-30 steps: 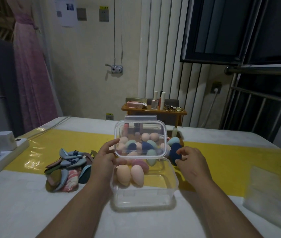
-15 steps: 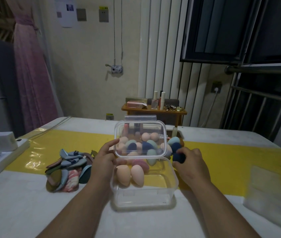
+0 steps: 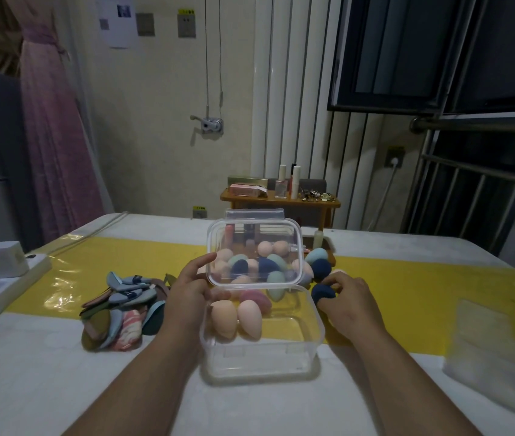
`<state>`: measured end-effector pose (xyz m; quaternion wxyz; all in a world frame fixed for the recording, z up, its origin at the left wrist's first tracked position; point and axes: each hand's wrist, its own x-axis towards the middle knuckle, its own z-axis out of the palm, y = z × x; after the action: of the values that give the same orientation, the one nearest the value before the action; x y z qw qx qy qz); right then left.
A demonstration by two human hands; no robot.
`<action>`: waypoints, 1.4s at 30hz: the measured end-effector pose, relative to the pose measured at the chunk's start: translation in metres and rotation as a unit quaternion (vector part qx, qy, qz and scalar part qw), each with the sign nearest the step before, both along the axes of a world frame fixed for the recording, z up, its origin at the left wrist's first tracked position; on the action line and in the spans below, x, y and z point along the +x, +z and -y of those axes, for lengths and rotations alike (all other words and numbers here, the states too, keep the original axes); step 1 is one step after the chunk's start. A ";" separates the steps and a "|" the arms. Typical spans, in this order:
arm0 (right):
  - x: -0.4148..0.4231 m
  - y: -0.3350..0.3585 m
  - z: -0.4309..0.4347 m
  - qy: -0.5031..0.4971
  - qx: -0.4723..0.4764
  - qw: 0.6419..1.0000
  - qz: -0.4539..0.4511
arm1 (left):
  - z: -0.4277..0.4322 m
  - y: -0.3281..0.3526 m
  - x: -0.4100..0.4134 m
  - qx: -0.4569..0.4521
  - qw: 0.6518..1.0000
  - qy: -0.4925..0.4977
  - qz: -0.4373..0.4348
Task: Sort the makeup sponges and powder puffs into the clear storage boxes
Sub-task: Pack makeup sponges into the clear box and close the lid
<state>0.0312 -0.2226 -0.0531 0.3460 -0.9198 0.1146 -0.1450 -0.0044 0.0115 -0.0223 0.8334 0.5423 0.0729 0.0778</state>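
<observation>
Sorting looks barely begun. On the table the clear storage box stands open, its hinged lid raised upright at the far side. Left of the box the powder puffs lie in one loose pile, none of them boxed as far as can be seen. Behind the box, seen partly through the lid, a heap of makeup sponges in peach, teal and navy waits on the table. Inside the box sit only two peach sponges side by side and a pink sponge behind them.

At the box's left side the left hand grips the lid's edge between fingers and thumb, keeping it up. Just right of the box the right hand has its fingers curled round a dark blue sponge, low over the table and not yet over the rim. Most of the work remains.

No brand shows on the box, and the wall notices are too small to read.
</observation>
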 end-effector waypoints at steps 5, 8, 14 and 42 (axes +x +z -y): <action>-0.003 0.008 -0.002 -0.007 0.131 0.989 0.066 | -0.001 -0.002 0.002 0.007 1.000 0.001 0.000; -0.010 0.016 -0.005 0.016 0.134 0.981 0.140 | -0.001 -0.004 0.002 0.009 1.000 0.004 0.004; -0.014 0.029 -0.013 0.060 0.118 0.970 0.205 | -0.002 -0.005 0.005 0.015 1.000 0.004 0.007; -0.041 0.046 -0.058 0.193 -0.177 0.965 -0.006 | -0.003 -0.005 0.004 0.003 1.000 -0.003 0.005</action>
<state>-0.0103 -0.1649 -0.0074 0.1987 -0.9719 -0.0905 -0.0876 -0.0006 0.0140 -0.0271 0.8322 0.5449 0.0670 0.0777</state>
